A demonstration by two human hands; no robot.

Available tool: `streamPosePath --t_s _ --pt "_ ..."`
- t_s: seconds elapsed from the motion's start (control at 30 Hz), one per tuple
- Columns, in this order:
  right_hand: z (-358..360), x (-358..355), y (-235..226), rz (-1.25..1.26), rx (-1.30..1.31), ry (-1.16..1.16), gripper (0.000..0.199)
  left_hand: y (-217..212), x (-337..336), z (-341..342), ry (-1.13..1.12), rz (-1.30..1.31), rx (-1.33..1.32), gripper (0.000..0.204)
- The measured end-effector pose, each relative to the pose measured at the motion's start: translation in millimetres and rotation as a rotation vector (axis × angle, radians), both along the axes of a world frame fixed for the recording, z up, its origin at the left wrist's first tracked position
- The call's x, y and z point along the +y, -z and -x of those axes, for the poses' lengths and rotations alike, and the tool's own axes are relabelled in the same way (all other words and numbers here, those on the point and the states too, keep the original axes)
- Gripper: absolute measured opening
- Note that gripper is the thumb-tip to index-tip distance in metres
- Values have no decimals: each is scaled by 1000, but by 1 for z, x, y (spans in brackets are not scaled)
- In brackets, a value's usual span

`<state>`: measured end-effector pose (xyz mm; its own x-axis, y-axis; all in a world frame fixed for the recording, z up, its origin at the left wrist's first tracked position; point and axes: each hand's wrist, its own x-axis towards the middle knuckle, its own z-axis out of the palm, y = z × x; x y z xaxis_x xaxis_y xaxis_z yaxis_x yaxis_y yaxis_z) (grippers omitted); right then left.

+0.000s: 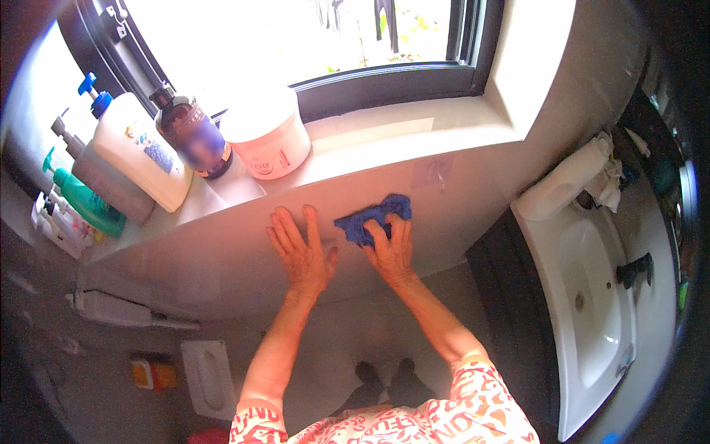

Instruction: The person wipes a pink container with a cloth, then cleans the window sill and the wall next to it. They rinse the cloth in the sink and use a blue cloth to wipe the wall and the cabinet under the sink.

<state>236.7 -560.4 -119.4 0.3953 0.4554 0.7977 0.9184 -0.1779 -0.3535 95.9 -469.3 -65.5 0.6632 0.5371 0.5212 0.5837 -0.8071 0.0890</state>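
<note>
My right hand (392,248) presses a crumpled blue cloth (362,222) against the pale wall (222,244) below the window sill, its fingers bent over the fabric. To the left of it, my left hand (299,248) lies flat on the same wall with fingers stretched out and nothing in them. Just above my hands runs the sill (370,152). On its left part stand a pink tub with a white lid (270,144), a dark pump bottle (194,137) and a cream pump bottle with a blue top (140,152).
Further left on the sill are a grey pump bottle (111,181) and a green one (89,203). At right is a white washbasin (592,311) with a black tap (636,271) and a white bottle (566,177). A squat toilet (207,377) lies in the floor, lower left.
</note>
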Motion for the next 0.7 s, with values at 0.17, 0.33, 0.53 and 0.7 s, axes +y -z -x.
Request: streamPosePath --t_s 0.17,0.33,0.53,0.7 --pt "-1 13 -59 -127 -73 -48 51 4 1 1 -47 19 -45 106" --pt "-34 5 -23 -38 -275 -23 47 2 -2 -7 -12 -40 -153 104" --pt "-86 -30 18 80 -77 131 49 45 4 -13 -15 -89 -365 91" --pt "-130 -48 14 -194 39 351 52 99 10 4 75 -96 -348 83"
